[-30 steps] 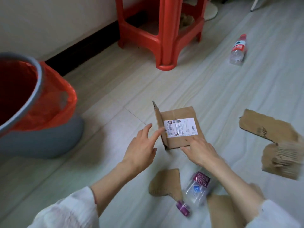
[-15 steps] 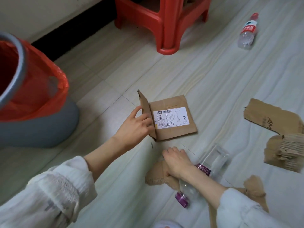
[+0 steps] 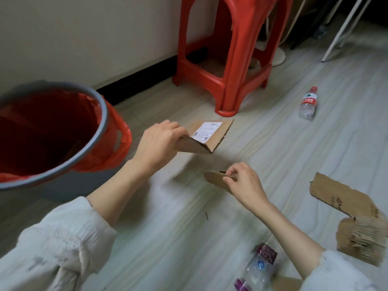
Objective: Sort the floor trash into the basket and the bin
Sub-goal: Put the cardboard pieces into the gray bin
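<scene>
My left hand point(image 3: 159, 141) grips a folded brown cardboard piece with a white shipping label point(image 3: 206, 136), held off the floor just right of the bin. My right hand point(image 3: 244, 181) pinches a smaller torn cardboard scrap point(image 3: 214, 178), also lifted. The grey bin point(image 3: 63, 169) with a red liner point(image 3: 121, 141) stands at the left, its mouth open. A clear bottle with a purple cap and label point(image 3: 259, 267) lies near my right forearm. Another clear bottle with a red cap and label point(image 3: 308, 103) lies farther right. No basket is in view.
A red plastic stool point(image 3: 228, 59) stands by the wall behind the cardboard. Torn cardboard pieces point(image 3: 344, 199) and a corrugated chunk point(image 3: 363, 240) lie at the right. More cardboard point(image 3: 287, 282) shows at the bottom edge. White rods point(image 3: 344, 26) lean at the top right.
My left hand has lifted the labelled cardboard off the floor toward the bin. My right hand has picked the small scrap up from beside the purple-capped bottle. The view has tilted up.
</scene>
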{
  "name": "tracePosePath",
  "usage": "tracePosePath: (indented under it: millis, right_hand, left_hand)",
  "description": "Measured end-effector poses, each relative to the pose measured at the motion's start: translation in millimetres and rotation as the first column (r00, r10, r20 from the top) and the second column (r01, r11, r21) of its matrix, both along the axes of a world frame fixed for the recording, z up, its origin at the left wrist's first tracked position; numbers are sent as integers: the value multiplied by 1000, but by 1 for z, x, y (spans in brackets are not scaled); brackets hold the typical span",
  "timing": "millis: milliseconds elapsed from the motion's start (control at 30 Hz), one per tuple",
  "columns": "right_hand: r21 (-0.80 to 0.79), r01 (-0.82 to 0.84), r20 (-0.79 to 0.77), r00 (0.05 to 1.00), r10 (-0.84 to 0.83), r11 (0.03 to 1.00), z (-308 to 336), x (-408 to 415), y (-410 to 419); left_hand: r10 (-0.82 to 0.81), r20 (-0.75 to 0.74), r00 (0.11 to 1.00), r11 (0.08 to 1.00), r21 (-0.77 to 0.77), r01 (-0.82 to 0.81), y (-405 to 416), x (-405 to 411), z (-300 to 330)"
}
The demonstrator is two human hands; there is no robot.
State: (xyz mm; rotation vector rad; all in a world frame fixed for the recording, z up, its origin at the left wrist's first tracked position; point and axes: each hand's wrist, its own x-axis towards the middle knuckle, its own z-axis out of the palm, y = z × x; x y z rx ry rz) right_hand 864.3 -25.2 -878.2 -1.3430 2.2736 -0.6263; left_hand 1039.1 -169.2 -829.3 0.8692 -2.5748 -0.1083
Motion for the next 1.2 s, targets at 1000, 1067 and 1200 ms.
tracePosePath:
  millis: [1000, 1067, 1200]
  right_hand:
    - [-443, -374, 361, 758, 544, 815, 179, 228, -196]
    - [-410, -460, 245, 776, 581, 787, 177, 228, -196]
    - [-423, -552, -32, 802, 597, 719, 175, 232, -197]
  left_hand:
    - [524, -547, 653, 818, 535, -209, -60, 256, 124]
    - [516, -571, 639, 826, 530, -193, -63, 255, 117]
    - [490, -557, 670, 849, 479, -223, -67, 251, 106]
